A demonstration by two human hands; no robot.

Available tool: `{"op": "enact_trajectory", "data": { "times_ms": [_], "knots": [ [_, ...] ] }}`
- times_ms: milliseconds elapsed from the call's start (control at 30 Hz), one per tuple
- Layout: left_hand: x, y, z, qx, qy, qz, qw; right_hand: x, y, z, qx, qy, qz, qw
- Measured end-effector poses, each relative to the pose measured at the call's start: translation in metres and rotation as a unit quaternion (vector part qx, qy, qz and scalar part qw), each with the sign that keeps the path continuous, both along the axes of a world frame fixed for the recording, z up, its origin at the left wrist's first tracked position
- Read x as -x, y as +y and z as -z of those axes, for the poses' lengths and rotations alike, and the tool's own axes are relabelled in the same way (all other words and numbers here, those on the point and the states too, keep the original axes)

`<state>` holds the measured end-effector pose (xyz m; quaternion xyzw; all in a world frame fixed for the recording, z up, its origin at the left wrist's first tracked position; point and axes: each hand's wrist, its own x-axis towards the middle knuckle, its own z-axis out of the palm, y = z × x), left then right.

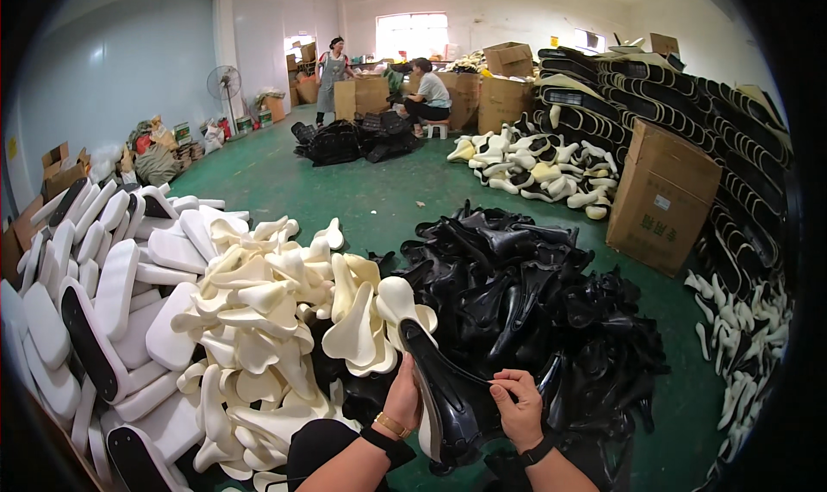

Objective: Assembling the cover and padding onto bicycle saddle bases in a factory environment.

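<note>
My left hand (402,399) grips a bicycle saddle by its left side, its nose pointing away from me. The saddle's black plastic base (450,399) faces up, and a pale foam pad shows along its left edge. At the base's right edge is my right hand (519,406), thumb and fingers pinched together. Something thin and pale shows at the fingertips, too small to name. Just beyond and left of the saddle lie loose cream foam saddle pads (258,307). Glossy black saddle bases (508,277) are heaped in front and to the right.
White padded seat pieces (121,294) are piled at the far left. A tall cardboard box (662,197) stands at the right, before stacked black-and-cream seat pieces (732,147). More pale pads (543,165) lie behind. Two people are at the back near black bundles (332,143) and a fan (224,83).
</note>
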<state>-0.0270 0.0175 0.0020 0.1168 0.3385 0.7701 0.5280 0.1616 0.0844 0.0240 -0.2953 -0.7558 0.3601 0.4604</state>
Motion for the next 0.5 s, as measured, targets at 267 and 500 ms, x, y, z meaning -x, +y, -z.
{"op": "enact_trajectory", "data": {
  "times_ms": [267,500],
  "knots": [
    [-0.003,-0.004,-0.011,0.014,0.002,0.01,1.0,0.004,-0.002,0.001,-0.008,0.005,0.01,1.0],
    [0.002,-0.002,0.001,-0.01,-0.033,0.057,0.998,0.005,-0.004,0.001,-0.036,-0.006,0.013,0.999]
  ]
}}
